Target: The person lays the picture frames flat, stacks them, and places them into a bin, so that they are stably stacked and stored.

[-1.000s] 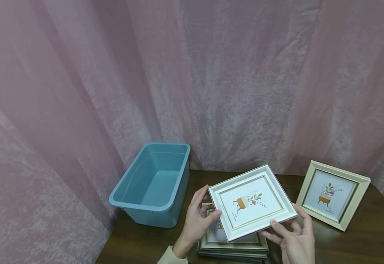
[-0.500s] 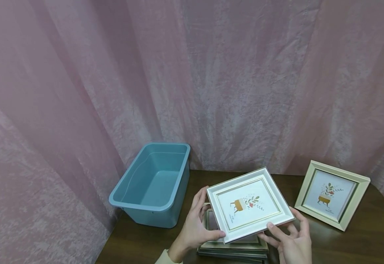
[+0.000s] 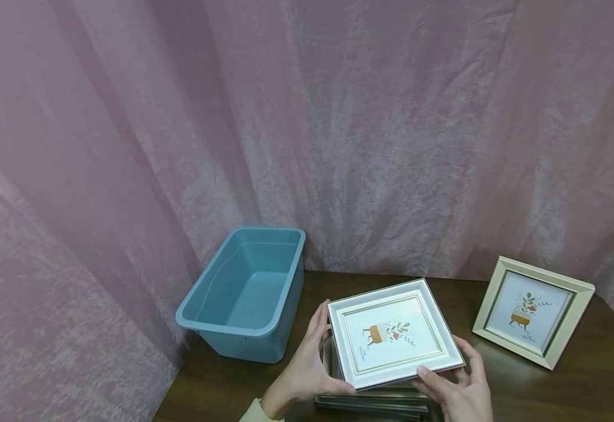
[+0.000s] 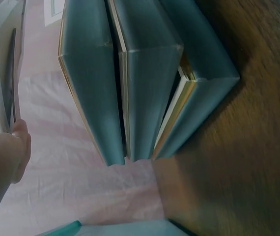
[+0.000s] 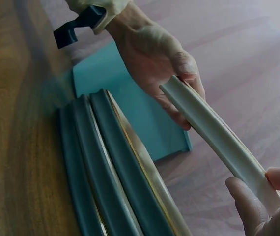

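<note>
A white picture frame (image 3: 391,370) with a gold inner line and a plant-pot print is held face up above a stack of frames (image 3: 372,405). My left hand (image 3: 307,369) grips its left side, thumb at the near left corner. With thumb on the front edge and fingers beneath, my right hand (image 3: 460,387) holds the near right corner. The right wrist view shows the held frame (image 5: 213,132) edge-on, clear of the stack (image 5: 115,172), between my left hand (image 5: 154,59) and my right hand (image 5: 263,206). Dark green-blue sides of the stacked frames (image 4: 150,88) fill the left wrist view.
A blue plastic bin (image 3: 240,332) stands at the left on the dark wooden table (image 3: 523,395). Its visible inside holds nothing. At the right a cream frame (image 3: 543,354) with a similar print stands tilted back. Pink curtains (image 3: 380,135) hang behind the table.
The white frame has moved slightly left and lower toward the stack, turning a little flatter, with both hands still gripping it. My left thumb has slid to its near corner.
</note>
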`<state>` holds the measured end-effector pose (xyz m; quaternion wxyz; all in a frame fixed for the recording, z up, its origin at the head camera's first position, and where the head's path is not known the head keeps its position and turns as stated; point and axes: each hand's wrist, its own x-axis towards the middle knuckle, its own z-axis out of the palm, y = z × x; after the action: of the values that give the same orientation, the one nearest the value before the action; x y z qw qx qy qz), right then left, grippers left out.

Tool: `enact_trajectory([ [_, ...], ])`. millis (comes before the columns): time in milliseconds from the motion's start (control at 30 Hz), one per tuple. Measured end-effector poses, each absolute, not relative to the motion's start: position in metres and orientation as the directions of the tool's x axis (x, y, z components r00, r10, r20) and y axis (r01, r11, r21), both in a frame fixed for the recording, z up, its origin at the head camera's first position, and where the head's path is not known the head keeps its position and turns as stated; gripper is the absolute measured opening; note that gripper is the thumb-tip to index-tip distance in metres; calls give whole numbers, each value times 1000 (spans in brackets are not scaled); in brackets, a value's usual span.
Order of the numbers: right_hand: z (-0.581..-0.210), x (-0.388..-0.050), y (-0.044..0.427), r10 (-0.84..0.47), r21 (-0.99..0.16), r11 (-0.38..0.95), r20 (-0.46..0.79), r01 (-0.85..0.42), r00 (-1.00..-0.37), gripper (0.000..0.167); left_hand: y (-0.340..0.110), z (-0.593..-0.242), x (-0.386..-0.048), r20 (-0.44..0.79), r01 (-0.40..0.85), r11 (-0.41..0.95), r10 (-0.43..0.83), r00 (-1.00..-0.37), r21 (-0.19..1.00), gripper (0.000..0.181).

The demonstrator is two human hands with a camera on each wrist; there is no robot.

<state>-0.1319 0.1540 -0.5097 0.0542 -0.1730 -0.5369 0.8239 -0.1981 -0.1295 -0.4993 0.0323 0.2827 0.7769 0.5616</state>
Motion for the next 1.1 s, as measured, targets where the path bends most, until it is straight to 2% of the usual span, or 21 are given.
enact_trajectory([
  [200, -510, -130, 154, 253, -919, -365, -252, 149, -934, 98, -134, -500, -199, 206, 390, 309, 490, -847, 867, 157],
  [400, -507, -131, 152, 264, -933, -265, -314, 244, -912, 116, -139, -499, -201, 131, 382, 423, 512, -849, 821, 160],
  [567, -514, -131, 154, 230, -928, -263, -326, 264, -917, 119, -143, -500, -204, 78, 369, 496, 513, -855, 786, 158],
  [733, -520, -131, 157, 215, -923, -233, -357, 307, -909, 118, -148, -505, -207, 58, 371, 509, 529, -847, 776, 155],
  [833, -523, -130, 158, 230, -933, -152, -355, 327, -906, 115, -151, -509, -209, 46, 368, 516, 533, -845, 774, 153],
  [1100, -527, -126, 156, 300, -967, 39, -230, 253, -926, 100, -152, -518, -214, 9, 360, 560, 533, -846, 746, 147],
])
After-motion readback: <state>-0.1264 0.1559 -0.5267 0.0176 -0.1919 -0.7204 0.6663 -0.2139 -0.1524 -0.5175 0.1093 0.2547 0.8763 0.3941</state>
